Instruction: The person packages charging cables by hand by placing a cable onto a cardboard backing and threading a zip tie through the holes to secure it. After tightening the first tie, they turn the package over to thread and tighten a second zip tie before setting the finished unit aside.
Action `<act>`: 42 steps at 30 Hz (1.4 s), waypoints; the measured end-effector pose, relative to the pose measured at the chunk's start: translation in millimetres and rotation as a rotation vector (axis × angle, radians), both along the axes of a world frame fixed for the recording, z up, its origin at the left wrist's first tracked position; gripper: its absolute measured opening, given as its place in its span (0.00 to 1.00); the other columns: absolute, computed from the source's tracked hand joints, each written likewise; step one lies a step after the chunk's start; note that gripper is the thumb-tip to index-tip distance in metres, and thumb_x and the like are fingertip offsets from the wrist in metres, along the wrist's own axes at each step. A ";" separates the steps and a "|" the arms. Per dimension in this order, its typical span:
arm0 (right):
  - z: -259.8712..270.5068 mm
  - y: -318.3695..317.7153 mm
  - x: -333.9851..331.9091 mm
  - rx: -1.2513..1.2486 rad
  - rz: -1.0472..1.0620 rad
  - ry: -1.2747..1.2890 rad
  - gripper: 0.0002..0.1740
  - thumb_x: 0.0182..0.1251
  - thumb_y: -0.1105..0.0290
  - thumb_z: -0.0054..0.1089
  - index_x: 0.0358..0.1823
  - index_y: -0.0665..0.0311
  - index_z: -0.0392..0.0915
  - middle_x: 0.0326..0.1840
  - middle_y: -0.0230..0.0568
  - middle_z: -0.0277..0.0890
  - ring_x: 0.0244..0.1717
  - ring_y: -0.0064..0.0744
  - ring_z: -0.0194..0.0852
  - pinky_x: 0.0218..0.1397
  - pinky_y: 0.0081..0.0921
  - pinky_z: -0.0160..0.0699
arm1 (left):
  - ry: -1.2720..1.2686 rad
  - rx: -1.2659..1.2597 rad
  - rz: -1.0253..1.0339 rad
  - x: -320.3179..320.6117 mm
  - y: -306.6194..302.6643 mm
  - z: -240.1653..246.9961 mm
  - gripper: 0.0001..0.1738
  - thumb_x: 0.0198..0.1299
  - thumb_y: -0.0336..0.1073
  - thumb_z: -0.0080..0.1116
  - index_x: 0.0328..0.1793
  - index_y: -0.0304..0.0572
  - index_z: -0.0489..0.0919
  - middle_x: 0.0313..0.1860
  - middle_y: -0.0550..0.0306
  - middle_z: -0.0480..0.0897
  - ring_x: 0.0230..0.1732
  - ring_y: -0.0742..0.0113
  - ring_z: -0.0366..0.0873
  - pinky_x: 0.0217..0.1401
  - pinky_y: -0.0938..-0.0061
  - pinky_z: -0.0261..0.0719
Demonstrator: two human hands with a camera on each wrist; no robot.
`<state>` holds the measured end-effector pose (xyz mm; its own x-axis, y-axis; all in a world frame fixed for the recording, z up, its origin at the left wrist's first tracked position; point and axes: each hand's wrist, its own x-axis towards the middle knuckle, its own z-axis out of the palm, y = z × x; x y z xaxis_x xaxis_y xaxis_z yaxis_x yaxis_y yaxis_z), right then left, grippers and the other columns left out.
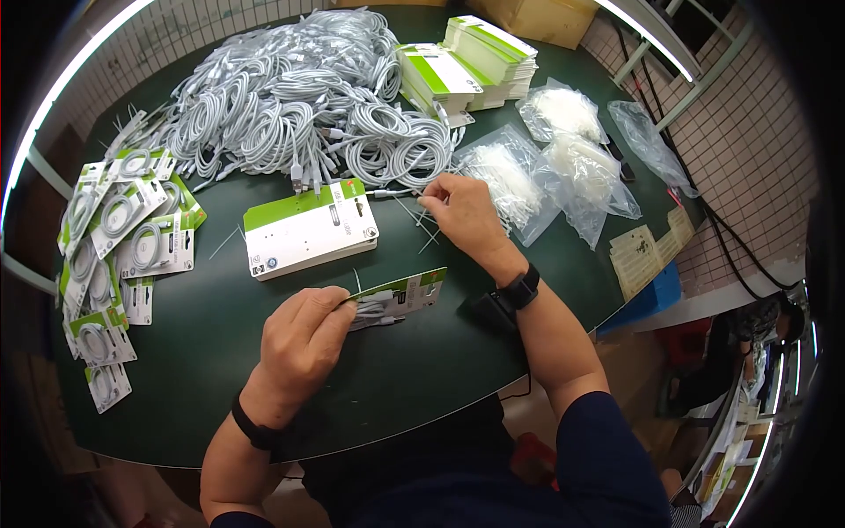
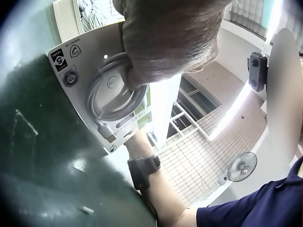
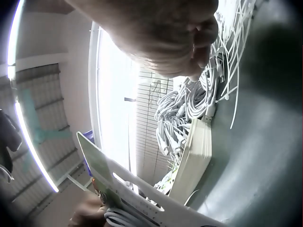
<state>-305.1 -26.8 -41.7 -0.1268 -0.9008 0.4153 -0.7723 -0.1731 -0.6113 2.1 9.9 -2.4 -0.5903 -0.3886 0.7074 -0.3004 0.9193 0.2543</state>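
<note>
My left hand (image 1: 308,334) grips a green and white retail card (image 1: 422,290) by its end, with a coiled grey USB cable (image 2: 97,101) against its face. The card is tilted up off the table, and my thumb lies over the coil. Farther right, my right hand (image 1: 466,220) has its fingers bent, fingertips right at a few loose white cable ties (image 1: 426,231). I cannot tell whether a tie is pinched there. Between the hands and the cable heap, a stack of cards (image 1: 308,231) lies flat.
A large heap of coiled grey cables (image 1: 290,97) covers the back. Carded cables (image 1: 114,220) are piled at left. More card stacks (image 1: 475,66) stand behind. Plastic bags of white ties (image 1: 506,180) lie at right, near a worn paper sheet (image 1: 635,260).
</note>
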 end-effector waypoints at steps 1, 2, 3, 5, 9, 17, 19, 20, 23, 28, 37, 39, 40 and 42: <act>4.8 1.8 1.6 -0.017 -0.016 -0.075 0.07 0.68 0.72 0.73 0.40 0.70 0.86 0.32 0.41 0.88 0.29 0.30 0.84 0.36 0.28 0.82 | 0.004 -0.003 -0.008 -0.2 0.3 0.6 0.13 0.50 0.16 0.74 0.41 0.32 0.84 0.41 0.49 0.87 0.38 0.52 0.88 0.39 0.65 0.88; 8.7 2.7 3.0 -0.012 -0.019 -0.079 0.07 0.68 0.72 0.73 0.40 0.70 0.86 0.32 0.41 0.88 0.29 0.30 0.84 0.36 0.28 0.82 | 0.008 -0.005 -0.016 -0.6 0.7 1.1 0.13 0.50 0.16 0.74 0.41 0.32 0.84 0.41 0.49 0.87 0.37 0.52 0.88 0.39 0.65 0.88; 12.7 3.2 4.4 0.009 0.019 -0.226 0.07 0.70 0.72 0.72 0.41 0.69 0.86 0.33 0.39 0.87 0.29 0.26 0.82 0.35 0.25 0.80 | 0.011 -0.006 -0.026 -1.0 1.4 1.3 0.13 0.50 0.16 0.74 0.41 0.32 0.84 0.41 0.48 0.87 0.37 0.52 0.88 0.38 0.66 0.88; 20.9 5.6 8.7 0.049 0.092 -0.526 0.06 0.73 0.73 0.70 0.44 0.68 0.85 0.34 0.33 0.86 0.29 0.19 0.78 0.33 0.19 0.76 | 0.014 -0.006 -0.040 -2.1 2.4 1.9 0.13 0.50 0.16 0.74 0.41 0.32 0.84 0.40 0.48 0.87 0.37 0.52 0.88 0.38 0.66 0.88; 44.2 22.4 20.9 0.303 0.378 -0.989 0.06 0.76 0.72 0.69 0.46 0.67 0.85 0.36 0.30 0.84 0.29 0.15 0.75 0.32 0.15 0.73 | 0.019 -0.013 -0.080 -2.8 5.3 3.9 0.13 0.50 0.15 0.75 0.41 0.31 0.83 0.40 0.47 0.87 0.36 0.52 0.88 0.37 0.66 0.88; 53.8 35.3 36.7 0.332 0.405 -0.835 0.10 0.76 0.72 0.70 0.52 0.70 0.87 0.38 0.33 0.86 0.32 0.16 0.77 0.36 0.14 0.76 | -0.004 -0.025 -0.125 -2.6 5.8 3.9 0.14 0.49 0.15 0.75 0.41 0.31 0.83 0.41 0.46 0.87 0.36 0.51 0.88 0.36 0.66 0.88; 52.4 35.9 36.9 0.331 0.422 -0.844 0.11 0.76 0.73 0.70 0.53 0.70 0.87 0.38 0.33 0.86 0.32 0.16 0.78 0.37 0.15 0.77 | -0.003 -0.032 -0.122 -3.4 4.7 2.8 0.14 0.49 0.15 0.75 0.41 0.31 0.83 0.41 0.46 0.87 0.36 0.51 0.88 0.36 0.66 0.88; 51.8 36.1 37.1 0.330 0.441 -0.850 0.11 0.75 0.73 0.70 0.54 0.71 0.87 0.38 0.33 0.86 0.32 0.16 0.78 0.38 0.15 0.78 | -0.003 -0.035 -0.122 -3.6 4.6 2.5 0.14 0.49 0.15 0.75 0.41 0.31 0.83 0.41 0.46 0.87 0.36 0.51 0.88 0.36 0.66 0.88; 50.3 35.2 41.1 0.296 0.483 -0.883 0.12 0.75 0.75 0.71 0.54 0.73 0.88 0.38 0.34 0.87 0.34 0.16 0.79 0.39 0.15 0.79 | -0.001 -0.021 -0.118 -2.6 3.8 3.5 0.14 0.50 0.15 0.75 0.41 0.32 0.84 0.41 0.47 0.87 0.36 0.52 0.88 0.37 0.66 0.88; 51.9 39.9 44.1 0.321 0.486 -0.812 0.11 0.73 0.77 0.72 0.53 0.74 0.88 0.39 0.36 0.88 0.35 0.16 0.80 0.37 0.16 0.80 | 0.024 -0.013 -0.101 -1.6 2.5 4.8 0.14 0.50 0.16 0.75 0.41 0.32 0.84 0.41 0.49 0.87 0.36 0.53 0.88 0.37 0.66 0.88; 69.4 42.0 55.1 0.472 0.443 -0.798 0.08 0.79 0.72 0.67 0.49 0.72 0.85 0.31 0.31 0.84 0.25 0.14 0.75 0.28 0.14 0.73 | 0.023 -0.017 -0.112 -1.7 -1.3 3.8 0.14 0.49 0.16 0.75 0.41 0.33 0.84 0.40 0.49 0.87 0.35 0.53 0.88 0.37 0.67 0.88; 65.4 41.2 55.7 0.477 0.430 -0.794 0.08 0.80 0.71 0.66 0.49 0.71 0.85 0.30 0.31 0.83 0.24 0.14 0.74 0.27 0.13 0.72 | 0.022 -0.019 -0.129 -1.8 -0.1 2.8 0.14 0.49 0.16 0.75 0.41 0.33 0.84 0.40 0.49 0.87 0.35 0.53 0.88 0.37 0.67 0.88; 62.8 38.2 55.1 0.466 0.427 -0.768 0.09 0.81 0.70 0.65 0.48 0.71 0.85 0.30 0.30 0.82 0.23 0.14 0.73 0.27 0.13 0.71 | 0.005 -0.003 -0.135 -2.1 0.0 2.4 0.14 0.49 0.16 0.75 0.41 0.33 0.84 0.40 0.49 0.87 0.35 0.53 0.88 0.37 0.67 0.88; 59.5 36.0 54.6 0.462 0.416 -0.763 0.09 0.82 0.70 0.64 0.48 0.70 0.85 0.29 0.29 0.82 0.22 0.14 0.71 0.26 0.13 0.70 | 0.006 -0.023 -0.140 -3.2 0.7 2.3 0.14 0.49 0.16 0.76 0.41 0.33 0.84 0.41 0.48 0.87 0.36 0.53 0.88 0.37 0.68 0.88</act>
<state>-250.4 9.2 17.8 0.1498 -0.9874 -0.0504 -0.0733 0.0398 -0.9965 -1.1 10.5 -0.1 -0.6337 -0.2859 0.7188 -0.1671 0.9578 0.2338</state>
